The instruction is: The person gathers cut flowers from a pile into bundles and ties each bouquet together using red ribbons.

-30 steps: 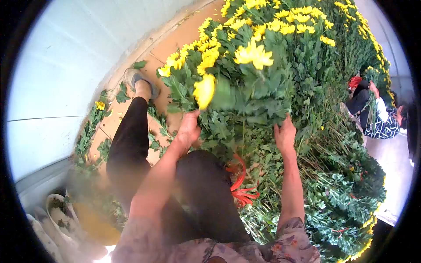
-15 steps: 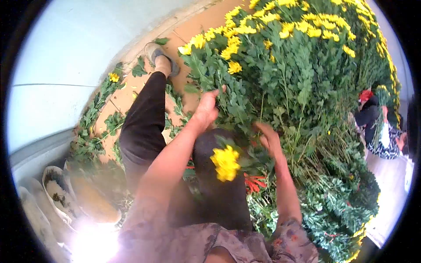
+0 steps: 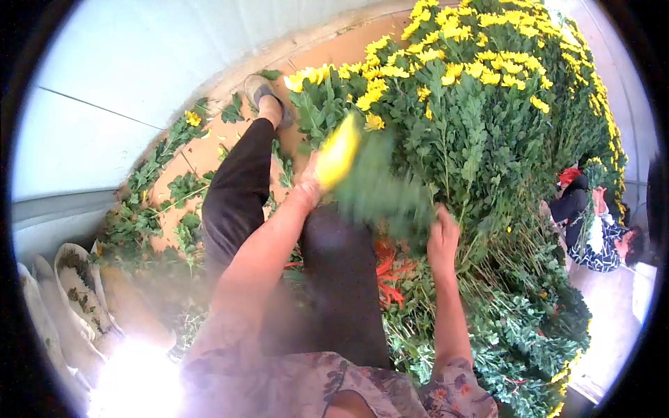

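My right hand (image 3: 442, 240) is closed around the stem end of a yellow chrysanthemum (image 3: 339, 152). Its bloom and leaves are smeared by motion and stretch up and left across my lap. My left hand (image 3: 309, 184) is beside that bloom, its fingers mostly hidden behind it. Above it, a leafy bunch of yellow chrysanthemums (image 3: 315, 108) rises from the left hand's grip. Red ties (image 3: 391, 275) lie by my right knee, under the moving stem.
A large pile of yellow chrysanthemums (image 3: 474, 132) fills the right side, stems toward me. Loose leaves (image 3: 185, 188) litter the orange floor by the pale wall (image 3: 104, 83). Another person (image 3: 592, 223) sits at far right with flowers. Light-coloured curved objects (image 3: 77, 292) stand at lower left.
The single chrysanthemum has swung from over my lap up to my left hand, its stem now in my right hand. My right hand has moved slightly down and right.
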{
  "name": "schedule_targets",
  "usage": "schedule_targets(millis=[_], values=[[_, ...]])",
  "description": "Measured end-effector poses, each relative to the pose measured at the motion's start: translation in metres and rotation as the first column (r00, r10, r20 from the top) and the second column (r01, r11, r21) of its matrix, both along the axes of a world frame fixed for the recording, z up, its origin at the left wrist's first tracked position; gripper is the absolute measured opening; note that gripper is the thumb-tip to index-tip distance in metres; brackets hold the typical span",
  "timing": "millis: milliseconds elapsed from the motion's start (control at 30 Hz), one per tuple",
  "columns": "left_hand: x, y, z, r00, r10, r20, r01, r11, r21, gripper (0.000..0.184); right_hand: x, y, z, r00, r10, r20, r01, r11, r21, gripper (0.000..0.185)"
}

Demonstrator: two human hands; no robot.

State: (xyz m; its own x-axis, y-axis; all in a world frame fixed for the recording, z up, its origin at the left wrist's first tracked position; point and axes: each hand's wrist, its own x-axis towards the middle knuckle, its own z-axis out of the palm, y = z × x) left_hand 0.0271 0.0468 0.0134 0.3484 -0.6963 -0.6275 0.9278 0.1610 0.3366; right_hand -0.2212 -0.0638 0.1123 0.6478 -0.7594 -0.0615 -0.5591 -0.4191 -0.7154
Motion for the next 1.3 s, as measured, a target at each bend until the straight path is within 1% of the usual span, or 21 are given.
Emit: schedule_targets(millis=[100, 167, 200, 233, 300, 333, 433, 467, 567, 600, 633, 667, 767, 833, 867, 900, 967, 1100, 1200, 1267, 1300], values=[[0.007, 0.013, 0.037, 0.994, 0.04, 0.101, -0.037, 0.999, -0.031, 0.033, 0.062, 0.0, 0.014, 0.994, -0.085, 0.071, 0.083, 0.996, 0.031, 0.03], [0.017, 0.02, 0.052, 0.981, 0.116, 0.153, -0.111, 0.993, -0.042, 0.035, 0.078, -0.007, -0.017, 0.978, -0.182, 0.1, 0.139, 0.932, 0.336, 0.042], [0.019, 0.025, 0.065, 0.963, 0.157, 0.217, -0.14, 0.986, -0.088, 0.039, 0.086, 0.008, -0.011, 0.975, -0.115, 0.19, 0.022, 0.902, 0.43, 0.044], [0.025, 0.031, 0.066, 0.961, 0.16, 0.227, -0.147, 0.987, -0.072, 0.039, 0.101, 0.027, 0.006, 0.963, -0.091, 0.256, -0.021, 0.915, 0.402, 0.042], [0.032, 0.037, 0.064, 0.978, 0.077, 0.196, -0.049, 0.988, -0.145, 0.042, 0.132, 0.041, 0.035, 0.971, -0.141, 0.195, 0.029, 0.874, 0.485, 0.038], [0.035, 0.04, 0.058, 0.985, 0.055, 0.162, -0.027, 0.985, -0.169, 0.045, 0.143, 0.03, 0.019, 0.978, -0.011, 0.209, -0.076, 0.912, 0.403, 0.036], [0.027, 0.045, 0.068, 0.983, 0.129, 0.13, -0.119, 0.989, -0.085, 0.044, 0.152, 0.022, -0.034, 0.971, 0.061, 0.231, -0.103, 0.979, 0.174, 0.035], [0.024, 0.045, 0.056, 0.974, 0.164, 0.159, -0.149, 0.983, -0.106, 0.047, 0.148, 0.022, -0.044, 0.973, 0.056, 0.224, -0.116, 0.957, 0.265, 0.031], [0.016, 0.041, 0.062, 0.976, 0.172, 0.134, -0.163, 0.984, -0.072, 0.048, 0.143, 0.025, -0.081, 0.955, 0.028, 0.295, -0.115, 0.952, 0.285, 0.035], [0.017, 0.037, 0.042, 0.982, 0.165, 0.094, -0.156, 0.983, -0.099, 0.049, 0.144, 0.028, -0.072, 0.988, -0.011, 0.156, -0.057, 0.904, 0.423, 0.035], [0.018, 0.035, 0.055, 0.986, 0.148, 0.082, -0.139, 0.985, -0.1, 0.049, 0.145, 0.035, -0.076, 0.983, 0.004, 0.185, -0.072, 0.93, 0.361, 0.035], [0.016, 0.036, 0.069, 0.987, 0.127, 0.095, -0.131, 0.991, 0.032, 0.049, 0.139, 0.041, -0.079, 0.983, 0.097, 0.154, -0.135, 0.956, 0.259, 0.036], [0.016, 0.037, 0.08, 0.992, 0.061, 0.108, -0.085, 0.968, 0.238, 0.048, 0.132, 0.048, -0.045, 0.932, 0.359, -0.055, -0.357, 0.933, 0.048, 0.036], [0.025, 0.039, 0.03, 0.963, 0.152, 0.224, -0.176, 0.98, 0.091, 0.045, 0.118, 0.035, -0.048, 0.884, 0.463, -0.058, -0.465, 0.86, -0.209, 0.034], [0.027, 0.036, 0.041, 0.969, 0.151, 0.196, -0.178, 0.975, 0.132, 0.042, 0.107, 0.024, -0.051, 0.91, 0.408, 0.074, -0.399, 0.909, -0.119, 0.032], [0.03, 0.036, 0.053, 0.973, 0.155, 0.173, -0.186, 0.966, 0.179, 0.04, 0.092, 0.004, -0.055, 0.928, 0.368, 0.051, -0.359, 0.924, -0.134, 0.032], [0.042, 0.039, 0.022, 0.974, 0.164, 0.159, -0.174, 0.983, 0.052, 0.039, 0.062, -0.05, -0.062, 0.993, 0.061, 0.104, -0.032, 0.964, -0.264, 0.029], [0.025, 0.018, 0.046, 0.978, 0.117, 0.17, -0.126, 0.991, 0.042, 0.04, -0.023, -0.191, -0.063, 0.89, -0.433, 0.144, 0.432, 0.696, -0.574, 0.034], [0.017, 0.005, 0.058, 0.982, 0.079, 0.169, -0.084, 0.996, 0.022, 0.043, -0.053, -0.265, -0.072, 0.865, -0.486, 0.126, 0.439, 0.613, -0.657, 0.038], [0.014, 0.001, 0.053, 0.983, 0.079, 0.168, -0.085, 0.996, 0.027, 0.045, -0.047, -0.275, -0.077, 0.86, -0.446, -0.248, 0.26, 0.801, -0.539, 0.051], [0.013, 0.001, 0.052, 0.983, 0.081, 0.167, -0.087, 0.996, 0.029, 0.047, -0.04, -0.267, -0.078, 0.861, -0.444, -0.247, 0.26, 0.803, -0.536, 0.051]])
